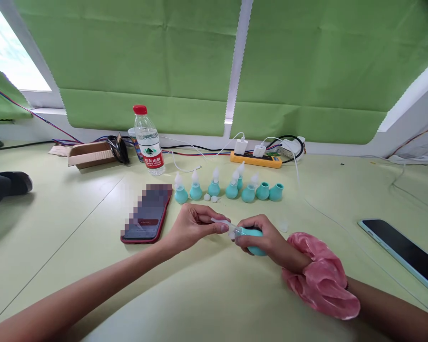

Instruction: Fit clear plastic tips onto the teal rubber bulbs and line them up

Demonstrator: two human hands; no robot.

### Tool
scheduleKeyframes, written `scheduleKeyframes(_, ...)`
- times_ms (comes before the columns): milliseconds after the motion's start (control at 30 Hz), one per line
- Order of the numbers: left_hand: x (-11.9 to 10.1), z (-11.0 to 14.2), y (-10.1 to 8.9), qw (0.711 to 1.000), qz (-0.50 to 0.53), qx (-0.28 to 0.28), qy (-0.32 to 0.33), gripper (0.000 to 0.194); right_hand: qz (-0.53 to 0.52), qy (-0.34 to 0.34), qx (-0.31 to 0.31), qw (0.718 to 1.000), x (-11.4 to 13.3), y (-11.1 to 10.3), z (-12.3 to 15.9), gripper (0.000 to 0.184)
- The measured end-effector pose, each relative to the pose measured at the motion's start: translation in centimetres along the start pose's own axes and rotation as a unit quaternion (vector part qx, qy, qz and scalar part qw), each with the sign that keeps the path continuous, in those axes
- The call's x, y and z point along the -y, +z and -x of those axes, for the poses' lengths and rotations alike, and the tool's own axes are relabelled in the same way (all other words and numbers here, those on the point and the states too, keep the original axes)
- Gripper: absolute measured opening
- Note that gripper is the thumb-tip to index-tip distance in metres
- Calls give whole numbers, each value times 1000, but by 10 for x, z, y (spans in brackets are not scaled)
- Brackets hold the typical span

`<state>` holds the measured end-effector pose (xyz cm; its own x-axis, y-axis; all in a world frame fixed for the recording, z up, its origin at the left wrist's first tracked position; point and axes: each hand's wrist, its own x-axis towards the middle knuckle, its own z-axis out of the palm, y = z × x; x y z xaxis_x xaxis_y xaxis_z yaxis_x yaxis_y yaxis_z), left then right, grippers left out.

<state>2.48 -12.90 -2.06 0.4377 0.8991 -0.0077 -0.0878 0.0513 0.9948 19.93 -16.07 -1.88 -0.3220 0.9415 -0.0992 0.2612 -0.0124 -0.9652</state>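
My right hand (266,237) is wrapped round a teal squeeze bulb (257,250), like a nasal aspirator's, lying on its side with its mouth to the left. A clear collar sits at that mouth. My left hand (196,225) pinches a translucent nozzle (219,221) at the collar; whether it is separate from the collar cannot be made out. Behind the hands stands a row of teal bulbs (180,195), several topped with whitish tips. At its right end, two bare bulbs (276,192) have open mouths. Small white pieces (214,199) lie before the row.
A red-edged phone (146,213) lies left of my hands, another phone (406,251) at the far right. Behind are a water bottle (152,147), a cardboard box (92,154) and a yellow power strip (256,159) with cables. A clear piece (283,226) lies behind my right wrist.
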Motion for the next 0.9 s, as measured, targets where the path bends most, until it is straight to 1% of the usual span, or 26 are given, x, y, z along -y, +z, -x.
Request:
scheduleKeyframes(67,-1,-1,-1,1000,-12,-2,4,15,-29,2,35,999,0,-2,-1,14)
scheduleKeyframes(133,-1,0,-1,999,-40,-13,13,16,-43,-16,58,997,-2,-3,-2,14)
scheduleKeyframes(233,2,0,0,996,-79,-28,30,19,-29,-50,76,995,-3,-4,-3,15)
scheduleKeyframes(267,3,1,1,995,-85,-30,38,21,-3,-61,77,995,-3,-6,-4,15)
scheduleKeyframes(333,4,1,1,992,-100,-38,63,27,87,-94,63,990,0,-11,-6,13)
scheduleKeyframes(367,3,1,1,989,-117,-45,83,29,137,-118,44,983,2,-16,-7,11)
scheduleKeyframes(433,-2,0,-2,973,-180,-61,129,27,225,-171,-12,959,6,-27,-9,9)
scheduleKeyframes(500,-9,-1,-8,945,-274,-61,167,22,282,-208,-75,934,10,-40,-11,8)
scheduleKeyframes(567,-16,-3,-13,907,-382,-31,177,20,313,-213,-106,920,13,-54,-14,8)
scheduleKeyframes(600,-18,-4,-16,883,-436,-10,170,22,318,-207,-114,918,14,-61,-16,7)
scheduleKeyframes(667,-17,-5,-19,831,-536,30,149,33,319,-184,-121,922,14,-73,-19,9)
scheduleKeyframes(733,-12,-6,-21,779,-610,59,132,46,326,-157,-123,924,13,-83,-23,12)
scheduleKeyframes(767,-8,-6,-22,758,-636,71,124,50,333,-145,-124,923,12,-87,-25,13)
scheduleKeyframes(833,-1,-6,-23,731,-667,93,109,55,348,-133,-132,919,8,-92,-28,15)
scheduleKeyframes(900,4,-6,-26,724,-673,114,101,56,366,-132,-154,908,4,-95,-31,15)
